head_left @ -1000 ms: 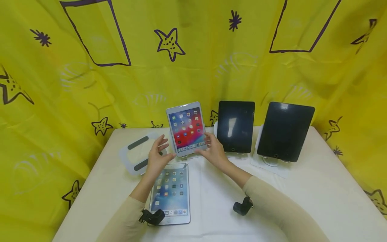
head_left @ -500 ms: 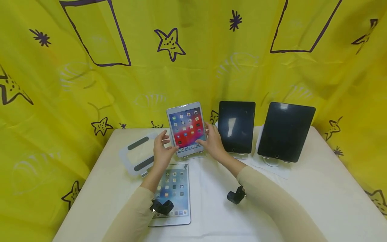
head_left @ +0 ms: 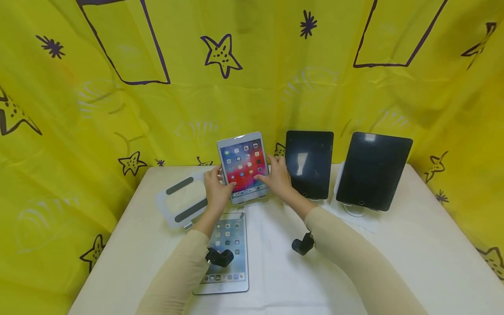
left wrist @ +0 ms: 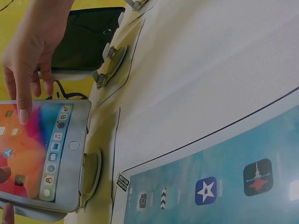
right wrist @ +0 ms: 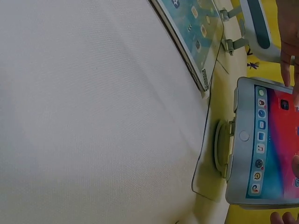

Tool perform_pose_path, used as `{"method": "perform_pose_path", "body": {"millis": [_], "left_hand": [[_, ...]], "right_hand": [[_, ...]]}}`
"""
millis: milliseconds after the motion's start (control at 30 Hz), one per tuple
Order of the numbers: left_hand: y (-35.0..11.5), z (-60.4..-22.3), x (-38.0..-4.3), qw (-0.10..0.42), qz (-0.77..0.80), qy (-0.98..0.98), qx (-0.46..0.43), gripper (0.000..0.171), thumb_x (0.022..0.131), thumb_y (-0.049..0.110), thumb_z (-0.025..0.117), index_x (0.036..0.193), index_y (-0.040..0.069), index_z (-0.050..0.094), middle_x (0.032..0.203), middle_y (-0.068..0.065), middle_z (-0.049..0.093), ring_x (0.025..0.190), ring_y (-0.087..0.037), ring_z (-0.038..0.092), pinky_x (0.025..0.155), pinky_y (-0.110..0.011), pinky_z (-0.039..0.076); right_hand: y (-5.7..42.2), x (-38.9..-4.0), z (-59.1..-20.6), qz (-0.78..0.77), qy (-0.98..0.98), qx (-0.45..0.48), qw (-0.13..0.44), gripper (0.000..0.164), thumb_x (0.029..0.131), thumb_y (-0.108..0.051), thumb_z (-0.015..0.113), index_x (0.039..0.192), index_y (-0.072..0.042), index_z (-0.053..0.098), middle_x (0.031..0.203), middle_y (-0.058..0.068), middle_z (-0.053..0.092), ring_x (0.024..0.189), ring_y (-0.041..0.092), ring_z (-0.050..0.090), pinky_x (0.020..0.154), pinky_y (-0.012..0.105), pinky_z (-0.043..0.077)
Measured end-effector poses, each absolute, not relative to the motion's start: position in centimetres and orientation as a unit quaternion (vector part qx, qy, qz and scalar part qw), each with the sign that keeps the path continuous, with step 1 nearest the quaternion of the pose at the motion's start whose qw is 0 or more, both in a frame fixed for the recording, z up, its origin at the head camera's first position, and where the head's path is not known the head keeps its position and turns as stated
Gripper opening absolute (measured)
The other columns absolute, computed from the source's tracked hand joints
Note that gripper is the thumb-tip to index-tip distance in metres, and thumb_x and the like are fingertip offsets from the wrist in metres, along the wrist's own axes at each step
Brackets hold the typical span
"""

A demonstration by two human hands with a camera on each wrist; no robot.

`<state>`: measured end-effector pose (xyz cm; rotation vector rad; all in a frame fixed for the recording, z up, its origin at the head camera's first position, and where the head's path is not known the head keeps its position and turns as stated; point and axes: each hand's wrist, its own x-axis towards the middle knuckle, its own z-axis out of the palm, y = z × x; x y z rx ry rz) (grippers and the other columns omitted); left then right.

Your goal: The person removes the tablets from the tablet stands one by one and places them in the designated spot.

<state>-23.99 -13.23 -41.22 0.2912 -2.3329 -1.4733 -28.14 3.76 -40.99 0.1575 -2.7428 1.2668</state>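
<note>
A small white-framed tablet (head_left: 245,168) with a lit red and blue screen leans on a stand at the back centre. My left hand (head_left: 217,188) is at its lower left edge, thumb over the screen and fingers beside the edge. At the right edge, my right hand (head_left: 278,178) has its thumb over the screen too. Its other fingertips show just outside the edge in the left wrist view. Whether the thumbs touch the glass, I cannot tell. A larger lit white tablet (head_left: 230,258) lies flat in front, partly hidden by my left arm.
Two dark-screened tablets, a middle one (head_left: 309,164) and a right one (head_left: 374,170), lean on stands. A white stand (head_left: 169,205) with two grey pads rests at the left. Behind the white-covered table (head_left: 299,280) hangs a yellow curtain (head_left: 260,96).
Both hands have moved in closer around the small tablet, the left one up and right. Their thumbs now lie over its screen. The tablets keep their places.
</note>
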Motion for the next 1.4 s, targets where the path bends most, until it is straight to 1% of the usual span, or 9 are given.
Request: {"method": "perform_pose_path", "body": {"millis": [133, 233, 433, 600, 767, 933, 1100, 1300, 1400], "left_hand": [[-13.0, -41.3, -24.0, 0.207, -0.512, -0.827, 0.102, 0.061, 0.074, -0.003, 0.074, 0.129, 0.002, 0.050, 0.115, -0.016, 0.044, 0.102, -0.028, 0.046, 0.083, -0.038, 0.050], [-12.9, -41.7, -24.0, 0.220, -0.508, -0.828, 0.093, 0.059, 0.075, -0.003, 0.074, 0.128, 0.002, 0.048, 0.114, -0.016, 0.044, 0.099, -0.027, 0.046, 0.080, -0.036, 0.048], [-12.9, -42.6, -23.6, 0.233, -0.501, -0.831, 0.068, 0.057, 0.078, 0.000, 0.073, 0.127, 0.005, 0.042, 0.113, -0.014, 0.045, 0.094, -0.025, 0.048, 0.076, -0.034, 0.048], [-12.7, -43.0, -23.4, 0.247, -0.502, -0.826, 0.061, 0.055, 0.080, 0.000, 0.072, 0.126, 0.006, 0.043, 0.112, -0.014, 0.048, 0.090, -0.026, 0.053, 0.076, -0.036, 0.049], [-12.8, -43.0, -23.3, 0.244, -0.509, -0.823, 0.062, 0.053, 0.080, 0.000, 0.072, 0.125, 0.008, 0.045, 0.110, -0.013, 0.050, 0.085, -0.026, 0.055, 0.074, -0.035, 0.050], [-12.9, -42.8, -23.2, 0.235, -0.515, -0.822, 0.060, 0.053, 0.080, 0.000, 0.072, 0.125, 0.008, 0.045, 0.109, -0.012, 0.050, 0.086, -0.026, 0.054, 0.074, -0.034, 0.049], [-12.9, -42.5, -23.1, 0.234, -0.513, -0.824, 0.052, 0.052, 0.080, 0.002, 0.073, 0.124, 0.008, 0.045, 0.108, -0.012, 0.050, 0.086, -0.024, 0.053, 0.075, -0.033, 0.050], [-12.9, -42.1, -23.0, 0.244, -0.506, -0.826, 0.033, 0.053, 0.078, 0.003, 0.075, 0.123, 0.006, 0.047, 0.104, -0.014, 0.051, 0.083, -0.025, 0.053, 0.076, -0.036, 0.052], [-12.8, -41.9, -22.7, 0.229, -0.517, -0.825, 0.028, 0.053, 0.079, 0.003, 0.075, 0.123, 0.007, 0.047, 0.103, -0.012, 0.052, 0.084, -0.023, 0.054, 0.076, -0.034, 0.054]], "right_hand": [[3.6, -28.5, -40.9, 0.432, -0.899, 0.049, 0.056, 0.072, 0.079, -0.028, 0.077, 0.138, -0.007, 0.041, 0.127, 0.016, 0.038, 0.114, 0.030, 0.047, 0.092, 0.042, 0.051], [3.6, -28.6, -41.0, 0.434, -0.897, 0.051, 0.062, 0.071, 0.079, -0.029, 0.077, 0.135, -0.007, 0.041, 0.125, 0.017, 0.040, 0.112, 0.030, 0.048, 0.090, 0.042, 0.051], [3.6, -28.4, -41.4, 0.447, -0.890, 0.060, 0.070, 0.069, 0.078, -0.029, 0.078, 0.131, -0.007, 0.038, 0.119, 0.016, 0.044, 0.103, 0.027, 0.050, 0.084, 0.039, 0.054], [3.7, -28.2, -41.6, 0.451, -0.887, 0.061, 0.071, 0.068, 0.078, -0.028, 0.077, 0.130, -0.008, 0.037, 0.115, 0.014, 0.050, 0.094, 0.026, 0.052, 0.078, 0.039, 0.053], [3.7, -28.0, -41.7, 0.456, -0.884, 0.062, 0.078, 0.068, 0.078, -0.028, 0.078, 0.129, -0.008, 0.038, 0.112, 0.014, 0.052, 0.092, 0.026, 0.053, 0.076, 0.039, 0.053], [3.8, -27.8, -41.7, 0.460, -0.881, 0.067, 0.083, 0.069, 0.077, -0.027, 0.079, 0.128, -0.007, 0.038, 0.111, 0.015, 0.053, 0.092, 0.027, 0.053, 0.076, 0.039, 0.053], [4.1, -27.6, -41.5, 0.460, -0.881, 0.069, 0.083, 0.069, 0.076, -0.027, 0.079, 0.128, -0.007, 0.038, 0.111, 0.015, 0.053, 0.092, 0.027, 0.053, 0.077, 0.038, 0.053], [4.7, -27.1, -40.8, 0.476, -0.874, 0.068, 0.070, 0.070, 0.077, -0.026, 0.079, 0.129, -0.007, 0.037, 0.112, 0.015, 0.052, 0.093, 0.027, 0.053, 0.079, 0.039, 0.053], [5.1, -26.6, -40.5, 0.482, -0.872, 0.067, 0.058, 0.069, 0.077, -0.025, 0.079, 0.129, -0.007, 0.036, 0.110, 0.015, 0.052, 0.095, 0.026, 0.052, 0.080, 0.040, 0.053]]}}
